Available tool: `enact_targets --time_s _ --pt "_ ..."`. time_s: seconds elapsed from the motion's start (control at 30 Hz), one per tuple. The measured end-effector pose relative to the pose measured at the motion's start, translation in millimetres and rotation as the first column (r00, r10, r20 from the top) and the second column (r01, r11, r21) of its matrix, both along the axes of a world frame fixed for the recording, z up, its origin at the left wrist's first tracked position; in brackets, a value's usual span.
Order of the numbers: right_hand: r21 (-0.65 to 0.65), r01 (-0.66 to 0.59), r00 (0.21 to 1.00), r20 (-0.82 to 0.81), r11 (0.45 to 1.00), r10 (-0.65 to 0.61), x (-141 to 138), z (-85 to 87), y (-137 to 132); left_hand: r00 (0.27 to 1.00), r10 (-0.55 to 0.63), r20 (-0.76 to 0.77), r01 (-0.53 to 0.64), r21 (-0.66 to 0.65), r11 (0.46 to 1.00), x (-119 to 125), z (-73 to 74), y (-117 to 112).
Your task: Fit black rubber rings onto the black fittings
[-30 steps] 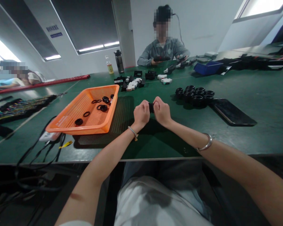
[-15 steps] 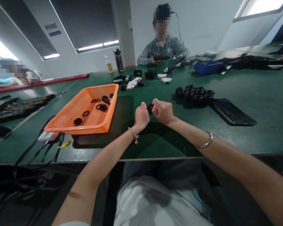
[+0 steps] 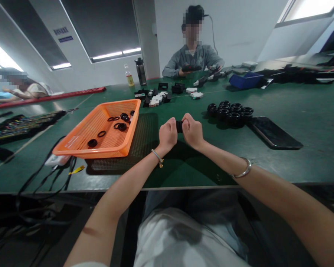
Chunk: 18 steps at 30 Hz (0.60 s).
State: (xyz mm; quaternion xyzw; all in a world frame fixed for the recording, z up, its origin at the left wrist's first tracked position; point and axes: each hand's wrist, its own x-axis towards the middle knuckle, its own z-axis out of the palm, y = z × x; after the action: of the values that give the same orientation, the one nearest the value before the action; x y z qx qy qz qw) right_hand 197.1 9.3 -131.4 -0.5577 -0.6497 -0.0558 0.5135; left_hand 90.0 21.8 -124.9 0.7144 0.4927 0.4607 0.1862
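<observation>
My left hand (image 3: 167, 134) and my right hand (image 3: 193, 131) are both closed on a small black round part (image 3: 179, 126), held between them just above the green table (image 3: 295, 111). Only a sliver of the part shows between my fingers. To the right lies a cluster of similar black round parts (image 3: 230, 111). An orange basket (image 3: 83, 139) at the left holds several black rings and caps (image 3: 121, 127).
A black phone (image 3: 274, 132) lies right of the cluster. Black cables (image 3: 48, 174) hang over the near left table edge. A person across the table handles black items; white and black pieces (image 3: 158, 98), a bottle and a flask stand farther back. Another person sits far left.
My hands twisted the black part slightly and returned to nearly the same spot; the left wrist dipped and rose again. Nothing else on the table moved.
</observation>
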Motion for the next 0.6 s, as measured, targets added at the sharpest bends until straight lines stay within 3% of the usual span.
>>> enact_targets --time_s 0.17,0.3,0.4,0.6 --pt "0.13 -0.117 0.94 0.335 0.985 0.068 18 0.9 4 0.97 -0.036 0.242 0.114 -0.317 0.942 9 -8.8 9" --pt "0.204 -0.166 0.891 0.451 0.965 0.058 21 0.6 4 0.963 -0.007 0.268 0.116 -0.391 0.913 9 -9.3 8" --pt "0.22 -0.139 0.908 0.418 0.966 0.035 15 -0.9 1 0.976 0.014 0.218 0.06 -0.33 0.942 6 -5.7 2" --pt "0.15 0.001 0.982 0.185 0.989 -0.029 -2 -2.4 -2 0.998 0.061 -0.021 -0.062 -0.049 0.997 -2 1.9 -5"
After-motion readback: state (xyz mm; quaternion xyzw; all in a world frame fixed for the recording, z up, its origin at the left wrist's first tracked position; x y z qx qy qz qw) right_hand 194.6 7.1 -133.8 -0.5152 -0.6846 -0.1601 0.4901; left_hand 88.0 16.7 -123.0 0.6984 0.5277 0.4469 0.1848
